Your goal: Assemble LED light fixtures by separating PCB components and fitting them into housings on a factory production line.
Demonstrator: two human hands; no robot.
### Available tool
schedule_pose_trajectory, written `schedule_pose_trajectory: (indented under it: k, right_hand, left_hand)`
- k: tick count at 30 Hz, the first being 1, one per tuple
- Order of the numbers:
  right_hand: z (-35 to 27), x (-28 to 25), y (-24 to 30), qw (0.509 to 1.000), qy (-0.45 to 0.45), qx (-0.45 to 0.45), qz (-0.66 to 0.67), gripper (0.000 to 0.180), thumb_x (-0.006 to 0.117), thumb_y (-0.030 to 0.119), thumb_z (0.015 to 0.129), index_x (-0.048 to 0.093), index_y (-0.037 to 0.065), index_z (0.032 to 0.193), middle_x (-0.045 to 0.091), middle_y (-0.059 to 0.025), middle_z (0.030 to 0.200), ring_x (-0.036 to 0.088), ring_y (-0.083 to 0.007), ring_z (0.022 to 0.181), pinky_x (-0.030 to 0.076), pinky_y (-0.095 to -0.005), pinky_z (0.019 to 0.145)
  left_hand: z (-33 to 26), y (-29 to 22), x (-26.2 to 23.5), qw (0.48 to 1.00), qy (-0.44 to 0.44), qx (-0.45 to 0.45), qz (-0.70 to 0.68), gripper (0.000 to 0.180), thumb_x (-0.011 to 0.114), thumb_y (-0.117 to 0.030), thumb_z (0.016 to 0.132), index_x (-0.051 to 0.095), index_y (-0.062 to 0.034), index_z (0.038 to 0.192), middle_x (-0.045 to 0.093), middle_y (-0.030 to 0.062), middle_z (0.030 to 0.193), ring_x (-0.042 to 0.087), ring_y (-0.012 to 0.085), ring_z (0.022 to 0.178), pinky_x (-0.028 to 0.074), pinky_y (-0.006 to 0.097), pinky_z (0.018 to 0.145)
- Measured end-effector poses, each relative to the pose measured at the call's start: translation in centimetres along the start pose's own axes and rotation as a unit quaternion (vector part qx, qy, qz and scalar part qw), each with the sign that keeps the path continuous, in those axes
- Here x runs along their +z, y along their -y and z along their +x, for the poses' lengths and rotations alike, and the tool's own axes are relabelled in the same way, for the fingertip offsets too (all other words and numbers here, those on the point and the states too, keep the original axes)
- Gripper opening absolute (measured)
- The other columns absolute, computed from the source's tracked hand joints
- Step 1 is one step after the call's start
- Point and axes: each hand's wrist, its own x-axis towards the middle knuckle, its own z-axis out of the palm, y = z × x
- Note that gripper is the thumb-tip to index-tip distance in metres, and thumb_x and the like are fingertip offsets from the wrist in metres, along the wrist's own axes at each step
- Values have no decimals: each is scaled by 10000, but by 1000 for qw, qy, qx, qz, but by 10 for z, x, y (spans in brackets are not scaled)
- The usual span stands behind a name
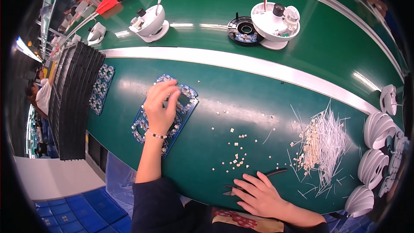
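Observation:
My left hand (160, 105) is over a blue circuit board panel (183, 114) with ring-shaped cut-outs and small white parts. Its thumb and forefinger tips come together near the panel's upper part, and anything between them is too small to make out. Close to the table's near edge, my right hand (261, 196) lies with its fingers stretched and spread. Partly hidden under those fingers is a dark-handled hand tool (277, 171); its kind is unclear. Small cream-coloured connectors (236, 162) are scattered between my hands.
A heap of thin white strips (331, 142) lies right, beside piled connectors (309, 151). White curved shells (374, 168) line the right edge. Black stacked trays (73, 103) and more blue boards (102, 88) stand left. White dome assemblies (276, 23) sit beyond the white strip.

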Motion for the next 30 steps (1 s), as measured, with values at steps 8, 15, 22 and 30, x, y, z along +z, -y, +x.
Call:
schedule_pose_trajectory:
  k: [8,15,22,30]
  right_hand:
    - [2,-4,2,1000,1,6,3,351,653,230,765,608,92,1084,516,-69,1241,433,-259,1196,299,-457,1026]
    - [1,-2,2,1000,2,11,10,368,659,231,763,605,88,1097,516,-65,1245,431,-257,1198,298,-457,1028]
    - [-3,-5,1,1000,-1,6,-7,391,644,240,768,588,88,1124,497,-69,1272,429,-256,1203,298,-452,1031]
    - [-8,3,-5,1000,28,-12,-1,472,605,348,825,520,100,1217,395,-86,1379,347,-277,1274,226,-474,1059]
  left_hand:
    - [-2,39,-29,983,14,-183,32,96,671,-36,748,680,-30,843,665,115,969,640,256,847,496,319,762]
    - [-5,39,-20,982,41,-179,37,112,721,-58,703,668,-32,798,651,104,944,631,259,833,494,332,738]
    - [-7,37,-4,989,9,-133,71,43,677,-42,731,641,-22,744,654,98,965,634,267,841,493,318,746]
    - [-14,46,-5,967,-25,-251,-43,53,627,-38,810,629,15,814,647,125,1049,618,164,795,490,266,684]
